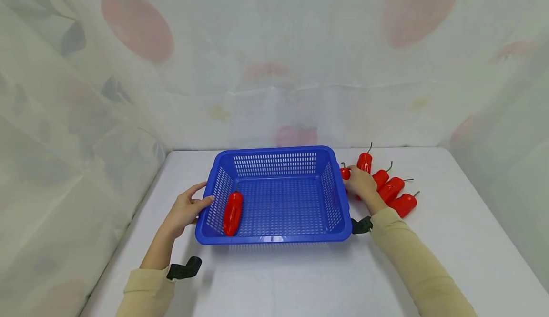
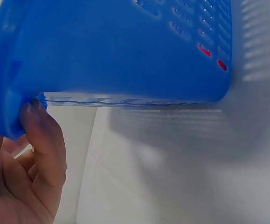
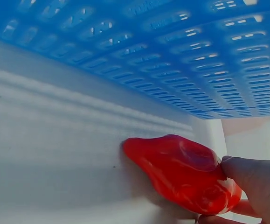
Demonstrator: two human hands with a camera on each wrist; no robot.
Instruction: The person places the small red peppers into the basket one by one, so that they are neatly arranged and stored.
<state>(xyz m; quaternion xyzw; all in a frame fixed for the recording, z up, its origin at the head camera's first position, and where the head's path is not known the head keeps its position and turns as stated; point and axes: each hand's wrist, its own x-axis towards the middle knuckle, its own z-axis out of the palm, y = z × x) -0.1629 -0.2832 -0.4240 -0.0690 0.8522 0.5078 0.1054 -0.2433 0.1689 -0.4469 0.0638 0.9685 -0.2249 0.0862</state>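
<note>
A blue plastic basket [image 1: 274,239] with slotted walls stands on the table. My left hand [image 1: 184,212] grips its left rim, thumb on top and fingers curled beneath the edge, as the left wrist view shows. Inside, along the left wall, lies one red pepper [image 1: 233,214]. Just outside the basket's right wall, my right hand [image 1: 361,183] pinches another red pepper [image 3: 186,172] near its stem end. In the right wrist view that pepper lies close to the table surface; whether it touches I cannot tell.
Several more red peppers [image 1: 392,189] with dark stems lie to the right of the basket, partly behind the right hand and forearm. White table [image 1: 274,283] reaches back to a hanging patterned sheet [image 1: 274,107]. Each wrist carries a black mount [image 1: 184,269].
</note>
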